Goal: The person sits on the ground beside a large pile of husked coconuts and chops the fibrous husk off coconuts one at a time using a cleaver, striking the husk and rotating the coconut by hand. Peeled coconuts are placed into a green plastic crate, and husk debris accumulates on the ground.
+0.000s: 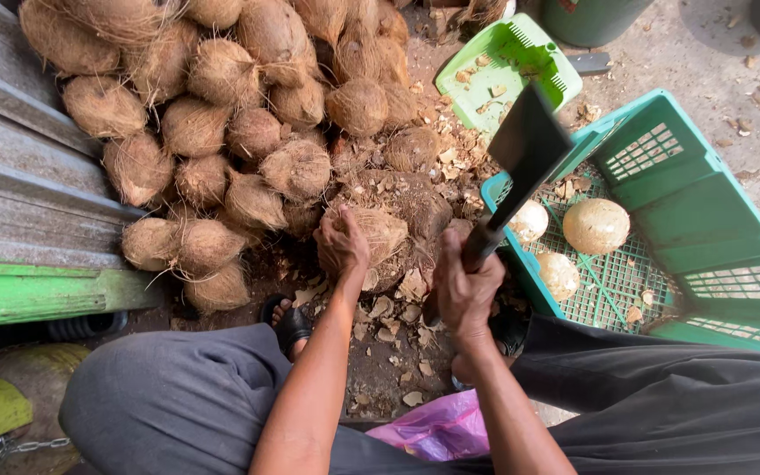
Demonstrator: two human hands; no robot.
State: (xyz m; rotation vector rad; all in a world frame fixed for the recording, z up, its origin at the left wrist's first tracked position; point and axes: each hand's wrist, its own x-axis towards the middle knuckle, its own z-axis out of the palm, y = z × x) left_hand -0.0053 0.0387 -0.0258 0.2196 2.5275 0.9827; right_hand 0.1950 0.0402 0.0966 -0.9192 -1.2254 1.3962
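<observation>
Two knees in dark grey trousers (178,396) fill the bottom of the view, seen from above by a seated person; between them lies a crumpled pink plastic bag (440,428), and a foot in a black sandal (290,324) rests on dirt strewn with pale husk chips (389,325); both bare forearms reach forward from the knees; the left hand (342,246) is cupped over a brown, fibrous coconut (380,233), fingers curled down onto its husk, steadying it on a worn chopping stump (415,211) directly ahead; the right hand (465,290) is wrapped tight around the dark handle of a cleaver (525,149), fist closed, the broad dark blade raised and tilted up to the right, above the stump and apart from the coconut; behind the stump a large heap of unpeeled husky coconuts (222,97) spreads to the left and top, piled against a grey corrugated sheet (10,176) with a green painted edge; to the right stands a teal plastic crate (705,211) with a mesh floor, holding three pale, smooth peeled coconuts (595,226); just beyond it a light green plastic tray (507,70) lies on the ground with a few husk scraps in it.
</observation>
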